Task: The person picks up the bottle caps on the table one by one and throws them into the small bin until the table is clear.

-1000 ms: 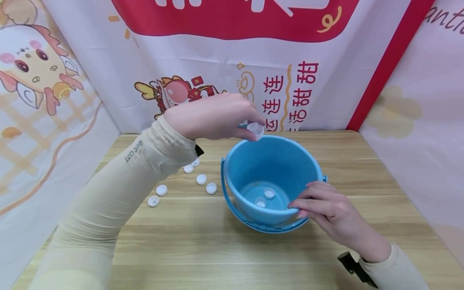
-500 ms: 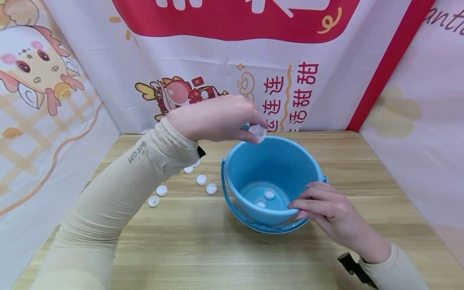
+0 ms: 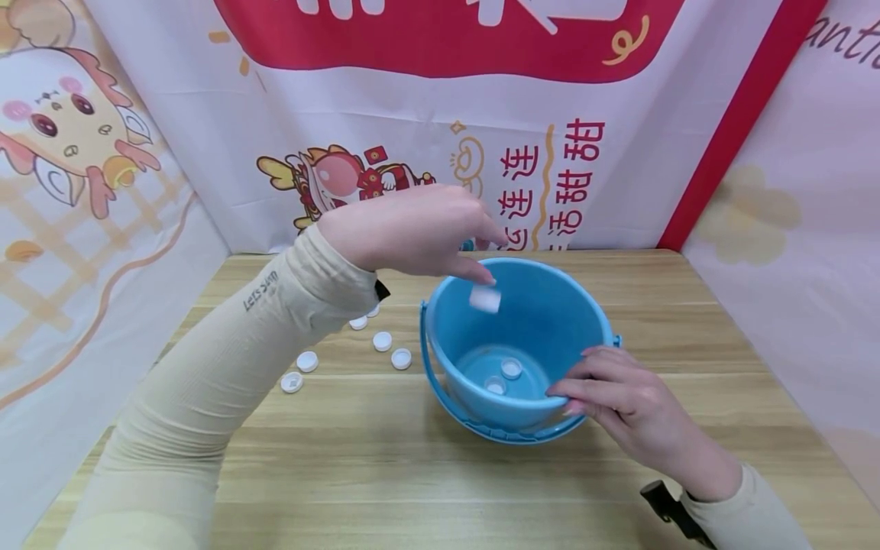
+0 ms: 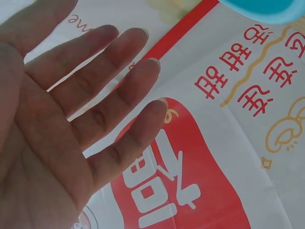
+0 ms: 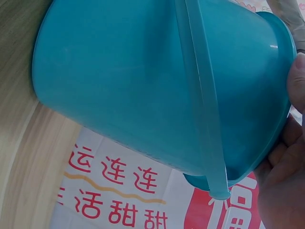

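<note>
A white bottle cap (image 3: 485, 299), slightly blurred, is in the air just below my left hand (image 3: 419, 233), over the mouth of a blue bucket (image 3: 550, 309). Nothing is held by that hand; in the left wrist view its fingers (image 4: 114, 90) are spread and nearly straight. My right hand (image 3: 635, 401) grips the bucket's near right rim, thumb and fingers on either side of the wall. Two caps lie on the bucket floor, one cap (image 3: 510, 368) beside a second cap (image 3: 494, 385). The right wrist view shows the bucket's outer wall (image 5: 119, 86) close up.
Several white caps lie on the wooden table (image 3: 357, 458) left of the bucket, among them a cap (image 3: 402, 358) near it and a cap (image 3: 292, 382) farther left. The bucket's handle (image 3: 522, 439) hangs down in front. Printed cloth (image 3: 385, 99) encloses the back and sides.
My left fingers have opened and let go of the cap, which has dropped a little below them. The right hand and bucket have stayed in place.
</note>
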A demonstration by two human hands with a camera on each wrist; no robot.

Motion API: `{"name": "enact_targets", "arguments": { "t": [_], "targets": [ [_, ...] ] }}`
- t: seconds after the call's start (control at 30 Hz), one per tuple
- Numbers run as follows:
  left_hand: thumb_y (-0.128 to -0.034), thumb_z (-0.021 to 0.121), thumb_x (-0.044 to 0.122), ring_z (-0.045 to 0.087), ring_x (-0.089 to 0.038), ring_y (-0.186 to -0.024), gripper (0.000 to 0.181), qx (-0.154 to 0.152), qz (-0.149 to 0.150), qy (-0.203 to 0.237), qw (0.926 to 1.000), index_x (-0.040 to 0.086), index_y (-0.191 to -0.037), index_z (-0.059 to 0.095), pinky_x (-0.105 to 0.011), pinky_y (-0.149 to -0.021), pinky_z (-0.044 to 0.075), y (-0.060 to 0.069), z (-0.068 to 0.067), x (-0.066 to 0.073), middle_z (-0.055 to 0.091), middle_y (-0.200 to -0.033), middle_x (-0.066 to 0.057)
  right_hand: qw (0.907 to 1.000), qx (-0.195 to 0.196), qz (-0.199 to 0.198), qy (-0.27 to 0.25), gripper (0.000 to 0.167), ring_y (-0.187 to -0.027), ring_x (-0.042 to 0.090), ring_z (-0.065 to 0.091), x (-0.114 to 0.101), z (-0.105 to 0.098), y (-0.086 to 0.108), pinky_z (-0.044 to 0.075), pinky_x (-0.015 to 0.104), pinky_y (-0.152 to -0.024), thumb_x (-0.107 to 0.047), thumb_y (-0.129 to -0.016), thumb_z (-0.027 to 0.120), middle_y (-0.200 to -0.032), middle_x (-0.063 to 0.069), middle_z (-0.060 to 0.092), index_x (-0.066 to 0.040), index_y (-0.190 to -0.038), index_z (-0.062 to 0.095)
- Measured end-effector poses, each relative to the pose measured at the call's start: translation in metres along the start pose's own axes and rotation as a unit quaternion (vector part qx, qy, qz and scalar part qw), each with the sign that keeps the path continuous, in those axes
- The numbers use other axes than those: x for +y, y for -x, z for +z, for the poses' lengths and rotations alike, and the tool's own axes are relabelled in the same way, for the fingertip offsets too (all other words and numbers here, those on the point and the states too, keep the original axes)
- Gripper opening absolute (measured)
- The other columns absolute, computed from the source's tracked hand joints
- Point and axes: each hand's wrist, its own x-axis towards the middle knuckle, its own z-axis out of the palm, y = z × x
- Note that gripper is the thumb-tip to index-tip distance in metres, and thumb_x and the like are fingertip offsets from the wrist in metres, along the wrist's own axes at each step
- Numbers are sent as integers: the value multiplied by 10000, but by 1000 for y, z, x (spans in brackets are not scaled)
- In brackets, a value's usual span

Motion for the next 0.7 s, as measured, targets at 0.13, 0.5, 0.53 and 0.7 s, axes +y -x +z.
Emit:
{"name": "enact_targets", "arguments": {
  "t": [0.13,0.5,0.53,0.7],
  "targets": [
    [-834,766,436,635,-112,-987,531,-127,-88,-67,9999,189,-1295,674,-291,-823,555,3,-1,3,690,-1150,38,10000,18,-57,-9,342,-941,200,583,0,1,0,407,175,-958,-378,-978,557,-968,-28,685,-121,-1055,770],
    [-850,775,371,658,-168,-981,466,-70,-66,-153,9998,161,-1258,695,-328,-831,557,14,1,-3,708,-1101,-10,9999,32,-90,34,342,-935,197,587,0,1,-1,404,176,-964,-379,-983,552,-961,-29,686,-124,-1049,771],
    [-850,776,369,659,-164,-966,452,-63,-94,-131,9999,163,-1246,702,-326,-822,558,16,2,-5,711,-1084,-4,9999,30,-93,34,342,-935,198,586,0,1,-1,405,178,-963,-378,-983,552,-961,-28,685,-124,-1049,771],
    [-859,776,362,659,-173,-947,442,-97,-360,27,9993,144,-1236,708,-329,-810,561,25,13,-19,713,-1061,-8,10000,20,-71,43,342,-942,198,583,0,1,-1,402,178,-963,-382,-981,553,-962,-31,684,-127,-1049,771]
  ]
}}
